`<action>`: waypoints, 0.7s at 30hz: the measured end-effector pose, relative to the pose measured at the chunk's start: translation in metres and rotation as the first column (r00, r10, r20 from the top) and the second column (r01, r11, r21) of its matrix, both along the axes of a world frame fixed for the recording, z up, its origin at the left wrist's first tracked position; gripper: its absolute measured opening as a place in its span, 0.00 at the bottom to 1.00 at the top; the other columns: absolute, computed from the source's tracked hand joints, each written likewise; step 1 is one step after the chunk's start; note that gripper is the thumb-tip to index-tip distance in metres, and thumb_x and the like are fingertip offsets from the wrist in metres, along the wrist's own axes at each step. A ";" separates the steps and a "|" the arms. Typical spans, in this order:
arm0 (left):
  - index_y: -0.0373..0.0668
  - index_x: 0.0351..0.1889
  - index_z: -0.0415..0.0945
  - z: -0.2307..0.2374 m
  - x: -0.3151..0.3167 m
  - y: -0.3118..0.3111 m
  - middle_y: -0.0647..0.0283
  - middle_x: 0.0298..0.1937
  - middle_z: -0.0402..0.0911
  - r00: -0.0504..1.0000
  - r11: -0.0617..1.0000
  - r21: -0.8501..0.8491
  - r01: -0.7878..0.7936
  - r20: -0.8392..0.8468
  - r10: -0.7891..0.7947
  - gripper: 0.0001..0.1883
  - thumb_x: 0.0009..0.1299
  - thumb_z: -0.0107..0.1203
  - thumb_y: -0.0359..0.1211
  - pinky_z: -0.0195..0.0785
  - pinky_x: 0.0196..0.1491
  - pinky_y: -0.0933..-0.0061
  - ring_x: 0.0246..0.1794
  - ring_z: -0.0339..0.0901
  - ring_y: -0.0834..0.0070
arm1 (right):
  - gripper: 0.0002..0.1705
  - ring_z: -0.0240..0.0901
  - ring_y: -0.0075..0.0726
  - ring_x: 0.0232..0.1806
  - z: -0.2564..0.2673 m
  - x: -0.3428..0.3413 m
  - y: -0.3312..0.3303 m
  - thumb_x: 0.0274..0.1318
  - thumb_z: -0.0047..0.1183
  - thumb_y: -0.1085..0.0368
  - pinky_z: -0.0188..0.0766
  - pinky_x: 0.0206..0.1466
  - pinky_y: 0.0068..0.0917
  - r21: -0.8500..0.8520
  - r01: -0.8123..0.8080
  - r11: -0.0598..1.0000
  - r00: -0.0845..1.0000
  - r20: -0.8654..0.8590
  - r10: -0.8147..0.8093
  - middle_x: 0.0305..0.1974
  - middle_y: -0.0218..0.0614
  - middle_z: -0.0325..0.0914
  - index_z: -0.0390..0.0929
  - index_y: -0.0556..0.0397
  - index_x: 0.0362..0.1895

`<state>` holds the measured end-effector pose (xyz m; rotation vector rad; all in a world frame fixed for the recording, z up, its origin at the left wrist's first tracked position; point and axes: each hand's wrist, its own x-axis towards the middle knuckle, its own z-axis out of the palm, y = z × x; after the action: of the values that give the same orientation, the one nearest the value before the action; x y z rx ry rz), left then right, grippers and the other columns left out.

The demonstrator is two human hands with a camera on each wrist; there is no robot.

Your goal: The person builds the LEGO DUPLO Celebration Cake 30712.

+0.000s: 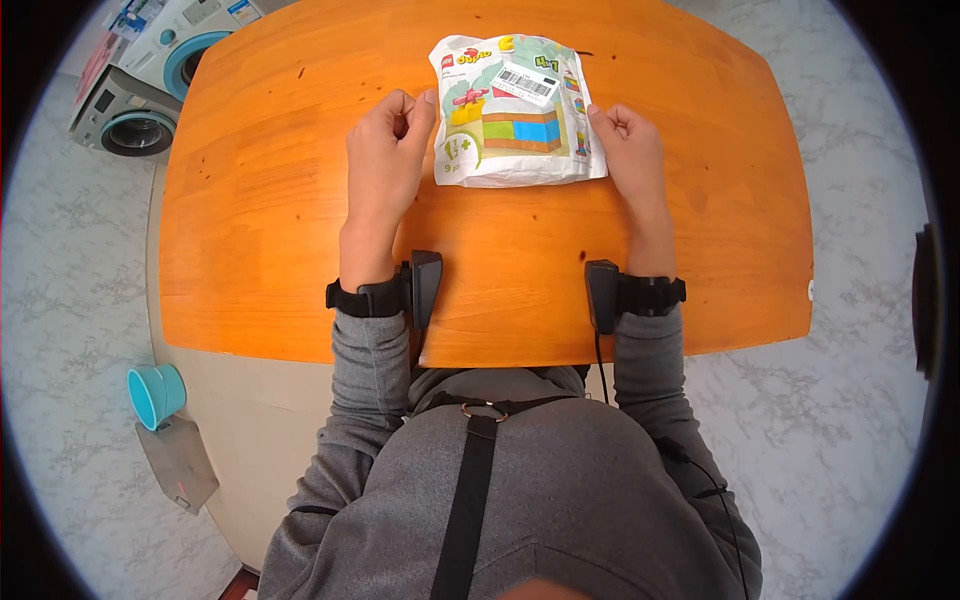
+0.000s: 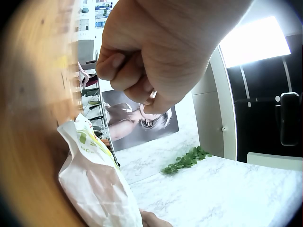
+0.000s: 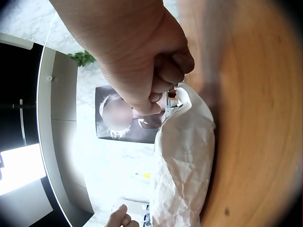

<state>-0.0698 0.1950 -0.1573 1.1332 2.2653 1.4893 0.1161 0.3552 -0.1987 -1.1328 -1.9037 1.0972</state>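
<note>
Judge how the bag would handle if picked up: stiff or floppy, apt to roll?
The bag would probably flex and crumple, as creases show along its white side. It seems unlikely to roll, lying broad side down on the table. Any contents may shift when lifted, since it bulges rather than lying flat.

Behind left hand point(image 1: 388, 160) and right hand point(image 1: 632, 160), black wristbands point(image 1: 378, 299) with black boxes point(image 1: 426, 283); next, grey sleeves point(image 1: 370, 360), thin black cable point(image 1: 602, 368); farther back, black strap point(image 1: 468, 510), metal ring point(image 1: 485, 404).
</note>
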 end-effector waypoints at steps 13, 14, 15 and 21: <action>0.35 0.17 0.62 0.002 0.002 0.002 0.68 0.12 0.57 1.000 1.000 0.017 0.006 -0.007 -0.005 0.22 0.68 0.52 0.40 0.46 0.19 0.73 0.15 0.50 0.81 | 0.20 0.52 0.18 0.18 0.006 0.001 -0.001 0.54 0.52 0.57 0.53 0.21 0.24 0.004 0.002 1.000 0.999 0.055 -0.002 0.13 0.28 0.60 0.70 0.62 0.20; 0.35 0.17 0.62 0.003 0.002 0.001 0.68 0.12 0.57 1.000 1.000 0.016 0.003 -0.006 -0.003 0.22 0.68 0.52 0.40 0.46 0.19 0.73 0.15 0.50 0.81 | 0.20 0.52 0.18 0.18 0.005 0.000 -0.001 0.54 0.52 0.57 0.53 0.21 0.24 0.003 0.000 1.000 0.998 0.055 0.000 0.13 0.28 0.60 0.70 0.62 0.20; 0.35 0.17 0.62 0.003 0.002 0.001 0.68 0.12 0.57 1.000 1.000 0.008 0.003 -0.003 -0.003 0.22 0.68 0.52 0.40 0.46 0.19 0.74 0.15 0.50 0.81 | 0.20 0.52 0.18 0.18 0.005 0.000 -0.001 0.54 0.52 0.57 0.53 0.21 0.24 -0.004 -0.001 1.000 0.999 0.041 0.002 0.13 0.28 0.60 0.70 0.62 0.20; 0.34 0.18 0.64 0.001 0.002 0.001 0.67 0.12 0.59 1.000 1.000 0.006 0.014 -0.012 -0.014 0.21 0.68 0.52 0.39 0.47 0.19 0.74 0.15 0.51 0.81 | 0.21 0.53 0.18 0.18 0.003 -0.001 -0.001 0.55 0.52 0.57 0.53 0.21 0.24 -0.015 -0.006 1.000 1.000 0.022 0.006 0.13 0.28 0.60 0.70 0.62 0.20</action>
<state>-0.0681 0.1957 -0.1561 1.1605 2.2579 1.4891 0.1151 0.3542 -0.1957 -1.1527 -1.9201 1.1082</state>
